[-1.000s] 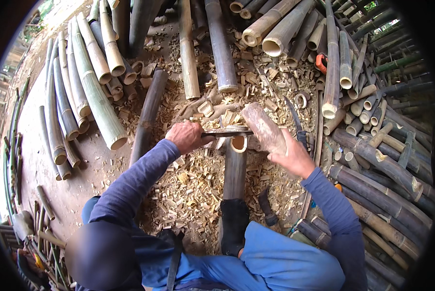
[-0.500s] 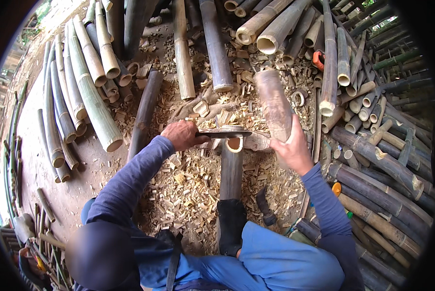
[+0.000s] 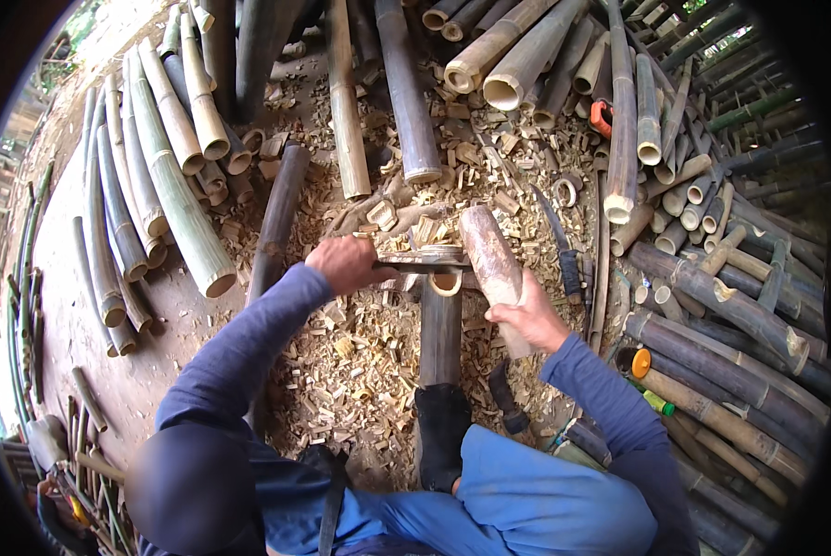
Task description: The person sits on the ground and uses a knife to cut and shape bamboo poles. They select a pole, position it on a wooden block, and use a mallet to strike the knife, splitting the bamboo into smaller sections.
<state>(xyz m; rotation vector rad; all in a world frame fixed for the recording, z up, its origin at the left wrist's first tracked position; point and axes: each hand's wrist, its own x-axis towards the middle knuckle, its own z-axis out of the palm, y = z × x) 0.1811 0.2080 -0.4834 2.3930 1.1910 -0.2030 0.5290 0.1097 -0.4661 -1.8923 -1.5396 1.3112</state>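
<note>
My left hand is closed round the handle of a dark knife. Its blade lies flat across the open end of an upright-looking bamboo tube, over a pale cut ring. In my right hand is a thick, worn wooden club, tilted with its top end leaning left, close to the blade tip. Whether club and blade touch, I cannot tell. A black-covered foot is against the tube's near end.
Wood chips cover the ground around the tube. A curved blade with a wrapped handle lies right of the club. Bamboo poles fan out at left and top, with stacks at right. An orange-handled tool lies among the far poles.
The club has swung left and down toward the knife, carried by my right hand. The curved blade on the chips is now uncovered. My left hand and the knife have barely moved.
</note>
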